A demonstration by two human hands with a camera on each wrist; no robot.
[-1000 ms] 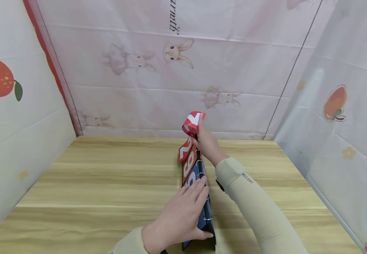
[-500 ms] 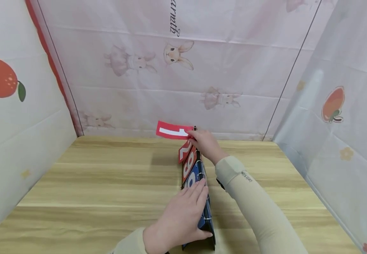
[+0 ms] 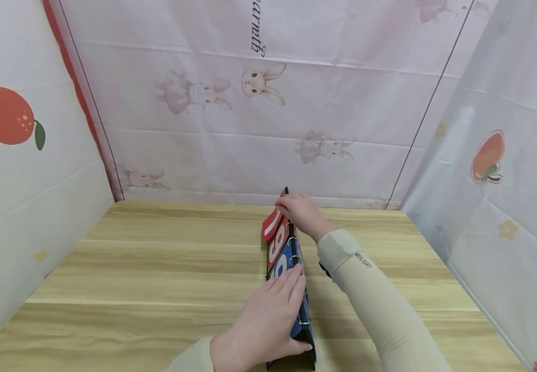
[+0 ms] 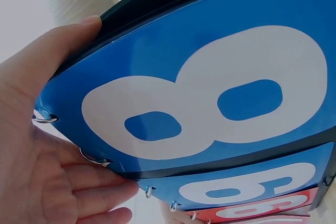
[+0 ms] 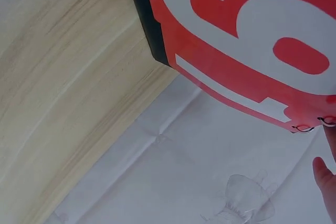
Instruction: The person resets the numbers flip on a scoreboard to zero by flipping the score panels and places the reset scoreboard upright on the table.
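Observation:
A flip scoreboard (image 3: 287, 248) stands tent-like on the wooden table, its number cards hung on metal rings along a black spine. Over its near end lies my left hand (image 3: 265, 320), fingers extended along the spine and thumb at the near edge. The left wrist view shows that thumb beside a blue card with a white 8 (image 4: 210, 95). At the far end, my right hand (image 3: 303, 212) has its fingers bent over the top of the red card with a white 1 (image 3: 272, 227). A red 6 card (image 5: 286, 40) faces the right wrist camera; most of the right hand is out of that view.
The wooden table (image 3: 156, 279) extends on both sides of the scoreboard. A pink rabbit-print sheet (image 3: 203, 103) hangs behind it. White sheets with fruit prints hang at the left (image 3: 8, 196) and the right (image 3: 519, 222).
My right hand has brought the red 1 card over the spine from upright and curled to hanging down on the left face, covering the card with a 2 or similar digit. The left hand stays put.

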